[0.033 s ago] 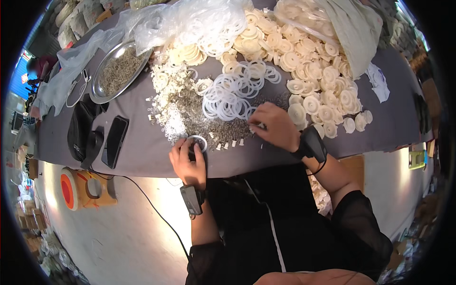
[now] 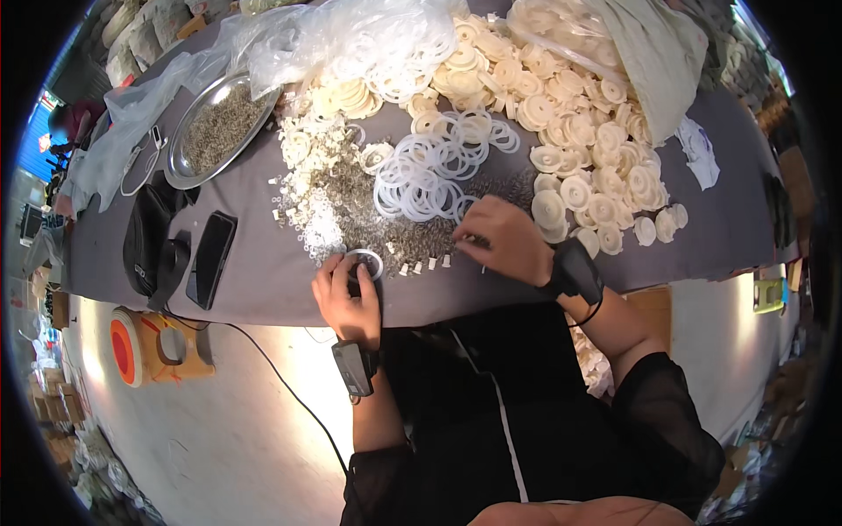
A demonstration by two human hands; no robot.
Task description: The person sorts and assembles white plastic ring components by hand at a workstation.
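Note:
My left hand (image 2: 348, 296) rests near the table's front edge, its fingers curled at a white plastic ring (image 2: 377, 263), with thumb and fingertips on the ring's near side. My right hand (image 2: 509, 242) is over the right end of a spread of tiny grey metal pieces, perhaps springs (image 2: 377, 230). Its fingers are bent together, and dark bits show between them; what exactly they grip is too small to tell. A few small white plastic pegs (image 2: 431, 264) lie between the hands. Behind them sits a heap of translucent white rings (image 2: 412, 180).
Cream plastic discs (image 2: 605, 167) are piled to the right and back. Further left are a pile of small white parts (image 2: 307, 149), a metal tray (image 2: 181, 167) of tiny grey pieces, a phone (image 2: 212, 263) and a black pouch (image 2: 147, 237). Plastic bags (image 2: 289, 44) lie along the back.
My right hand has turned slightly and its fingers have curled in a little more over the grey pieces. The left hand and the ring stay in place.

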